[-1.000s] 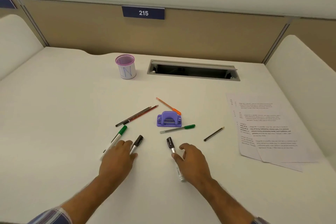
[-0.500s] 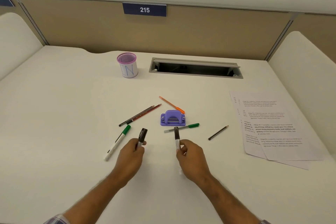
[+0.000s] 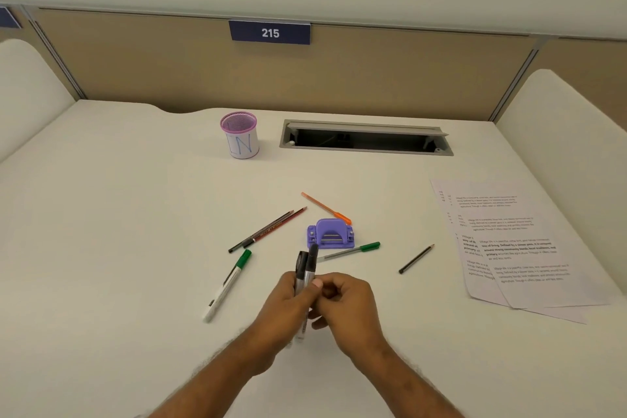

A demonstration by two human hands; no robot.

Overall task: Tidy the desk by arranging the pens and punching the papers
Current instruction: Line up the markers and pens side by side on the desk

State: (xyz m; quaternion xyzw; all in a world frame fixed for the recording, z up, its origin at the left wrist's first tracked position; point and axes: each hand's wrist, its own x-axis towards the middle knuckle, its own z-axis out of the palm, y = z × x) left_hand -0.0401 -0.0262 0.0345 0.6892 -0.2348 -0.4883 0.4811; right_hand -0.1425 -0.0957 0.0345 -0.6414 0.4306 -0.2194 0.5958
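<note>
Both black-capped markers (image 3: 306, 268), a second ago one per hand, now meet upright: left hand (image 3: 288, 302) grasps the pair, right hand (image 3: 342, 299) pinches alongside. Next, the mesh cup (image 3: 239, 136) far ahead.

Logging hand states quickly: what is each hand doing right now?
Left hand: grip on the two black-capped markers.
Right hand: fingers curled, thumb against the markers; its grip cannot be told.

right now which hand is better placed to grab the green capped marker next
Left. The green-capped marker lies on the left side of the desk, nearer the left hand. The right hand would have to cross over it. Both hands now meet around the two black-capped markers.
</note>
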